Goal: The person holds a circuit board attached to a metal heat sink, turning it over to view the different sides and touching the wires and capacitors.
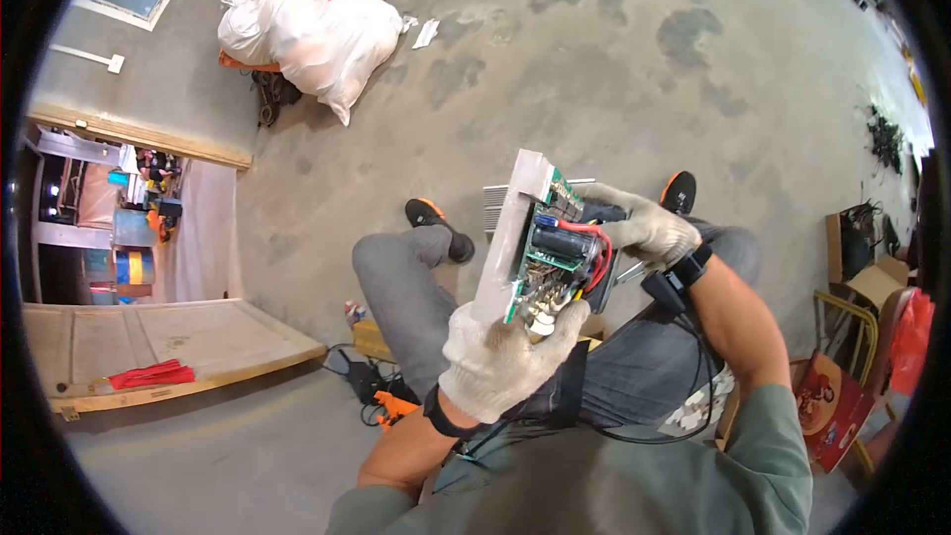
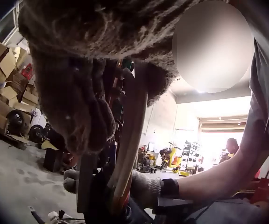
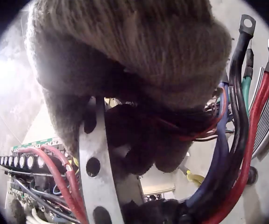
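Note:
Both hands wear off-white knit gloves and hold a circuit board unit (image 1: 555,253) above the lap. It has a pale metal side plate (image 1: 505,248), large dark cylindrical parts and red wires. My left hand (image 1: 510,362) grips its near end, with the fingers curled round it in the left wrist view. At the far right end my right hand (image 1: 644,226) holds the unit. In the right wrist view, that hand's fingers curl beside a metal strip with round holes (image 3: 96,168) and wires; thick red cable (image 3: 260,112) and black cable (image 3: 237,70) with ring lugs hang alongside.
A finned metal piece (image 1: 493,200) lies on the floor beyond the unit. White sacks (image 1: 312,35) stand at the back left, a wooden panel (image 1: 188,342) at the left. An orange-and-black tool (image 1: 394,406) is near the left leg; boxes and a red package (image 1: 832,406) are at right.

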`<action>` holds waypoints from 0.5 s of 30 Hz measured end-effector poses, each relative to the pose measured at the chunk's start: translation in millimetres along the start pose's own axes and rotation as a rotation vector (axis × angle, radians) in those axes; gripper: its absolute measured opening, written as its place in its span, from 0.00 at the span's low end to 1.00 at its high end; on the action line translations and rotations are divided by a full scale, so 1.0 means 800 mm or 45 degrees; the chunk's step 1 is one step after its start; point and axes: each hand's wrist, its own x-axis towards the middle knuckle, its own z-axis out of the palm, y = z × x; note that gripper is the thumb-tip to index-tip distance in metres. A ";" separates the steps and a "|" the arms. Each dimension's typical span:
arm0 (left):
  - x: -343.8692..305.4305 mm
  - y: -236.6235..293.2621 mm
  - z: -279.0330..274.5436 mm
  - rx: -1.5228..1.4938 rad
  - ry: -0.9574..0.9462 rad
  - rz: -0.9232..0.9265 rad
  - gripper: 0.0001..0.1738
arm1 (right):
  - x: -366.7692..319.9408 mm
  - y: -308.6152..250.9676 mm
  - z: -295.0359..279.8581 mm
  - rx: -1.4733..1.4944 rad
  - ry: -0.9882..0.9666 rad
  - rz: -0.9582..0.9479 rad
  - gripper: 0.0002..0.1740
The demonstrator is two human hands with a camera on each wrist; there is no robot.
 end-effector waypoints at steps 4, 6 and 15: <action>0.017 0.013 -0.002 -0.149 0.145 0.078 0.26 | 0.001 -0.003 -0.001 0.011 -0.089 -0.026 0.42; 0.023 0.022 -0.014 -0.154 0.130 0.089 0.26 | -0.003 -0.003 0.001 0.144 -0.084 0.037 0.44; 0.019 0.027 -0.006 -0.182 0.165 0.053 0.27 | -0.002 0.000 0.001 0.382 -0.141 0.066 0.53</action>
